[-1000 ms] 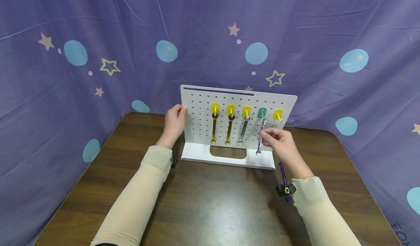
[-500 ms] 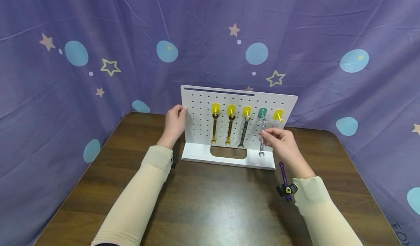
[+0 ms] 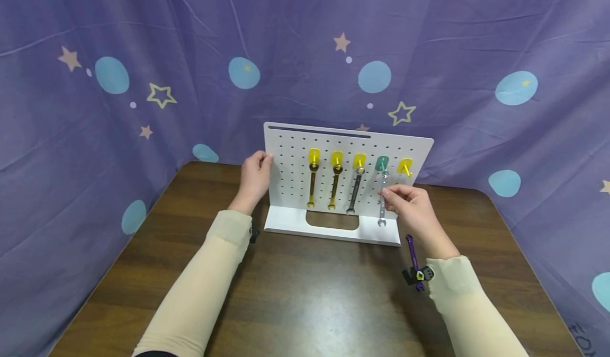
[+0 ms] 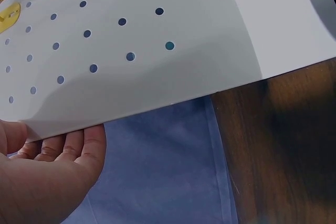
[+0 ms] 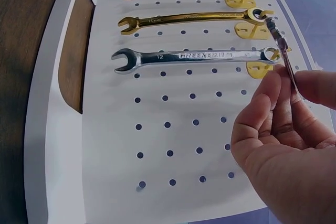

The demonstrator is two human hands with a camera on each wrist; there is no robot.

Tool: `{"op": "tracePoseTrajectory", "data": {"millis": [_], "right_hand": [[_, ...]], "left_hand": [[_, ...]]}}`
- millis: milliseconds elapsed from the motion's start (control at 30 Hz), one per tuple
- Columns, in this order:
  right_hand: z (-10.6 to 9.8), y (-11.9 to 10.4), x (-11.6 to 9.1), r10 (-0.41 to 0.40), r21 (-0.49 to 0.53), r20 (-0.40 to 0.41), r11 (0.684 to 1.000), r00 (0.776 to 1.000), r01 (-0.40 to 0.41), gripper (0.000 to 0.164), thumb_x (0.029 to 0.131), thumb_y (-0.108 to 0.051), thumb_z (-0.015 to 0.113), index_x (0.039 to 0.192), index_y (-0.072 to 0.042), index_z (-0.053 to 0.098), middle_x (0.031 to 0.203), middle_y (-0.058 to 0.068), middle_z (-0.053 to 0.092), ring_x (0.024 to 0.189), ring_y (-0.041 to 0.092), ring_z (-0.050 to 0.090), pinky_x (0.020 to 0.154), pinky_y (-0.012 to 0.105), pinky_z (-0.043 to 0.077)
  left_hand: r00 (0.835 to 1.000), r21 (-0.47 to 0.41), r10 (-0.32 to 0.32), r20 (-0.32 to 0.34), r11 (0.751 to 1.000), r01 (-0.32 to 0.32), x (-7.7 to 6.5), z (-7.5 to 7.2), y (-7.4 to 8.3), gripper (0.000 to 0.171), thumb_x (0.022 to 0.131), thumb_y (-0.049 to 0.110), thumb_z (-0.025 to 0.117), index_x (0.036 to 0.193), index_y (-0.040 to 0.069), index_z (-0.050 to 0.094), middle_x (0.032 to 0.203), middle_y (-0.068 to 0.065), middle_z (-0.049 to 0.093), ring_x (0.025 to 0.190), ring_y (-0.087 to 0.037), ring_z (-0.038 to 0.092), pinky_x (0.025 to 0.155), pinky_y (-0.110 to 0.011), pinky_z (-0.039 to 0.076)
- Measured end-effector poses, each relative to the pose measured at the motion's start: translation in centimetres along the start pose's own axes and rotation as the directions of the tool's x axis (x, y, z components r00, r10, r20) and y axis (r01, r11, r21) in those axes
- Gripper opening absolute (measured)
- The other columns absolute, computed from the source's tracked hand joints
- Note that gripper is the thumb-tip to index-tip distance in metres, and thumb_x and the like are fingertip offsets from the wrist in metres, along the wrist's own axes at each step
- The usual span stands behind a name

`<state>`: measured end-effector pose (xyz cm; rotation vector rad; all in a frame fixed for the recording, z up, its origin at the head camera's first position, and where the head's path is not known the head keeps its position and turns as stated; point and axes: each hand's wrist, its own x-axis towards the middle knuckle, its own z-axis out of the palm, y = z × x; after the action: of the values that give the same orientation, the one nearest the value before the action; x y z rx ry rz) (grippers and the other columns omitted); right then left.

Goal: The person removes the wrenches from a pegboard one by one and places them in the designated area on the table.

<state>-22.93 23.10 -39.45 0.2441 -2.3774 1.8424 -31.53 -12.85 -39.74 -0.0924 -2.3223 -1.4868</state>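
My left hand point(image 3: 254, 177) pinches the left edge of a white pegboard point(image 3: 290, 182), thumb on the front and fingers behind, as the left wrist view shows. With thumb and fingertips, my right hand point(image 3: 412, 208) pinches a silver combination wrench point(image 3: 382, 215) by its shank. The wrench hangs nearly upright, open end down, its ring end right at the peg of a green hook point(image 3: 382, 163). In the right wrist view that wrench point(image 5: 286, 61) appears edge-on. Two gold wrenches point(image 3: 312, 187) point(image 3: 334, 188) and another silver wrench point(image 3: 354, 193) hang by their ring ends from yellow hooks point(image 3: 314, 154).
At the board's right end, a yellow hook point(image 3: 405, 166) bears no wrench. A purple wrench point(image 3: 412, 251) lies on the wooden table point(image 3: 305, 293), partly covered by the right wrist camera. The board's white base point(image 3: 286, 220) has a cutout. Behind hangs a purple curtain point(image 3: 305, 39).
The lower end of the held silver wrench has swung slightly right, so it stands more upright at the green hook. The left hand keeps its place on the board's edge.
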Motion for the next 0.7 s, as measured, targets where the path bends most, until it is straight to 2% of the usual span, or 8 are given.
{"op": "tracePoseTrajectory", "data": {"millis": [400,567,700], "right_hand": [[-0.01,0.14,-0.12,-0.017,0.009,-0.038,1.000,0.999,0.018,0.028,0.102,-0.015,0.065,0.107,0.012,0.070,0.081,0.005,0.067,0.072,0.012,0.060,0.062,0.023,0.050],[0.06,0.19,-0.15,-0.032,0.034,-0.033,0.999,0.999,0.034,0.027,0.101,-0.012,0.065,0.106,0.014,0.069,0.081,0.004,0.067,0.071,0.011,0.059,0.066,0.023,0.051],[0.10,0.11,-0.29,-0.034,0.013,-0.045,0.999,0.998,0.035,0.026,0.101,-0.014,0.067,0.106,0.011,0.071,0.080,0.006,0.066,0.071,0.012,0.058,0.060,0.024,0.049]], "left_hand": [[1.000,0.011,0.006,-0.003,1.000,-0.006,0.04,0.03,-0.17,0.027,0.108,0.017,0.053,0.094,-0.003,0.062,0.074,-0.010,0.050,0.069,-0.022,0.046,0.060,-0.033,0.038],[1.000,0.015,0.012,-0.003,1.000,-0.012,0.05,0.04,-0.20,0.027,0.108,0.017,0.052,0.093,-0.003,0.061,0.074,-0.010,0.049,0.069,-0.023,0.045,0.061,-0.034,0.038],[1.000,0.015,0.012,-0.004,1.000,-0.012,0.06,-0.01,-0.15,0.027,0.108,0.017,0.053,0.092,-0.003,0.061,0.073,-0.010,0.048,0.068,-0.022,0.045,0.060,-0.034,0.037]]}}
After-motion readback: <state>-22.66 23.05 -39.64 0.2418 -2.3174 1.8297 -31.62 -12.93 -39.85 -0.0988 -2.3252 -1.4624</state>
